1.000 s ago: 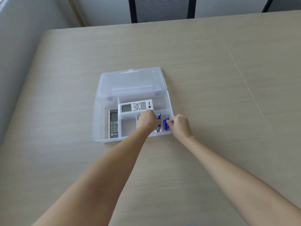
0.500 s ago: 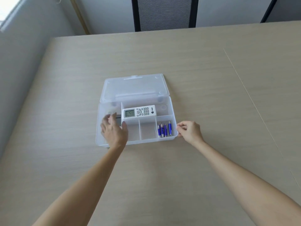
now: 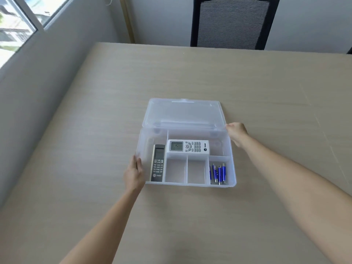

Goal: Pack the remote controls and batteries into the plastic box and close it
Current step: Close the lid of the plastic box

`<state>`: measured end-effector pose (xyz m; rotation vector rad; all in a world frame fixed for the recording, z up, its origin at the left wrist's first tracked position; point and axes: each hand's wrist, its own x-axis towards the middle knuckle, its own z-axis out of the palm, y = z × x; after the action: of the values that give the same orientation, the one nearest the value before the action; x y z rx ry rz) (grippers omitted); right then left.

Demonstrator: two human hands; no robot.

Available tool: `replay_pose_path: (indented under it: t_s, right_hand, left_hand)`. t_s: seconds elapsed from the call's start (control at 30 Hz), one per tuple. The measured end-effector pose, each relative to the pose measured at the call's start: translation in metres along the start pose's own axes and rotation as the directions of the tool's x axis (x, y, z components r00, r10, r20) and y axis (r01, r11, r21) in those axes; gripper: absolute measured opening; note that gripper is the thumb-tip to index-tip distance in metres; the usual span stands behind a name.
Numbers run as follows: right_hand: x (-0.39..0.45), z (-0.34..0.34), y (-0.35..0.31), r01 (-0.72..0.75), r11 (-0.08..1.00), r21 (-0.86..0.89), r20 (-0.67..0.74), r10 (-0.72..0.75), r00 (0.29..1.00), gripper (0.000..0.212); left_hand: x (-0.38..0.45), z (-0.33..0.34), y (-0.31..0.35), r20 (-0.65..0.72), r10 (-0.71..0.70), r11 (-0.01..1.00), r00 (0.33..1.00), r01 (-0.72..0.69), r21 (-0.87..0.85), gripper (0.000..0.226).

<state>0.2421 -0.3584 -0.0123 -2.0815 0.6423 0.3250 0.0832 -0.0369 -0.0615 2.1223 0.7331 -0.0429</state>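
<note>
The clear plastic box (image 3: 233, 168) lies in the middle of the table with its lid (image 3: 182, 113) folded flat behind it. A white remote (image 3: 188, 146) lies crosswise in the back compartment. A dark grey remote (image 3: 158, 163) lies lengthwise in the left compartment. Several blue batteries (image 3: 218, 173) sit in the front right compartment; the two middle compartments hold nothing. My left hand (image 3: 134, 174) grips the box's left wall near the front corner. My right hand (image 3: 236, 133) is curled at the back right corner, fingertips on the lid's near right corner.
The light wooden table (image 3: 266, 88) stretches wide on all sides of the box. A black mesh chair (image 3: 228, 23) stands at the far edge. A grey wall (image 3: 47, 96) with a window (image 3: 17, 21) runs along the table's left side.
My left hand has left the batteries and crossed to the box's left wall. My right hand has slid from the front right corner back to the lid's corner. The view has tilted up.
</note>
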Motion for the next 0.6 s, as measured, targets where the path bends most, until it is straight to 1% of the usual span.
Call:
replay_pose_path:
  t_s: [0.07, 0.13, 0.17, 0.2, 0.23, 0.27, 0.33, 0.43, 0.5, 0.57, 0.6]
  right_hand:
    - [0.02, 0.006, -0.007, -0.083, 0.99, 0.117, 0.019, 0.082, 0.996, 0.036]
    - [0.033, 0.011, -0.009, -0.149, 0.965, 0.215, 0.037, 0.145, 0.989, 0.021]
    - [0.038, 0.013, -0.009, -0.16, 0.951, 0.266, 0.051, 0.152, 0.987, 0.012]
    - [0.039, 0.013, -0.009, -0.168, 0.936, 0.31, 0.071, 0.153, 0.986, 0.023]
    - [0.04, 0.012, -0.008, -0.166, 0.916, 0.366, 0.092, 0.142, 0.986, 0.037]
    - [0.036, 0.01, -0.01, -0.162, 0.897, 0.411, 0.115, 0.126, 0.985, 0.045]
    - [0.027, 0.006, -0.012, -0.149, 0.86, 0.488, 0.155, 0.083, 0.984, 0.049]
    - [0.013, -0.002, -0.017, -0.064, 0.862, 0.502, 0.148, -0.013, 0.989, 0.039]
    - [0.001, -0.009, -0.023, -0.037, 0.838, 0.544, 0.155, -0.058, 0.986, 0.032]
    - [-0.014, -0.021, -0.028, -0.051, 0.787, 0.615, 0.208, -0.1, 0.973, 0.012]
    - [-0.022, -0.028, -0.029, -0.09, 0.758, 0.646, 0.253, -0.101, 0.962, 0.027]
  left_hand:
    - [0.001, 0.001, -0.001, -0.015, -0.002, 1.0, 1.0, 0.001, -0.029, 0.038]
    - [0.002, 0.003, -0.002, -0.029, 0.008, 0.999, 1.0, -0.009, -0.044, 0.037]
    - [0.003, 0.004, -0.003, -0.035, 0.012, 0.998, 0.999, -0.014, -0.057, 0.037]
    - [0.004, 0.005, -0.003, -0.038, 0.01, 0.997, 0.999, -0.013, -0.074, 0.037]
    - [0.005, 0.006, -0.004, -0.04, 0.003, 0.996, 0.999, -0.007, -0.089, 0.038]
    - [0.006, 0.007, -0.004, -0.043, -0.003, 0.995, 0.999, -0.001, -0.097, 0.038]
    - [0.006, 0.009, -0.006, -0.047, -0.004, 0.996, 0.999, 0.0, -0.09, 0.038]
    - [0.006, 0.009, -0.005, -0.05, 0.015, 0.997, 0.999, -0.019, -0.071, 0.038]
    - [0.008, 0.009, -0.004, -0.046, 0.026, 0.998, 0.999, -0.029, -0.058, 0.038]
    - [0.009, 0.008, -0.003, -0.022, 0.03, 0.998, 0.999, -0.031, -0.05, 0.039]
    - [0.01, 0.006, -0.002, 0.0, 0.025, 0.998, 1.0, -0.025, -0.049, 0.04]
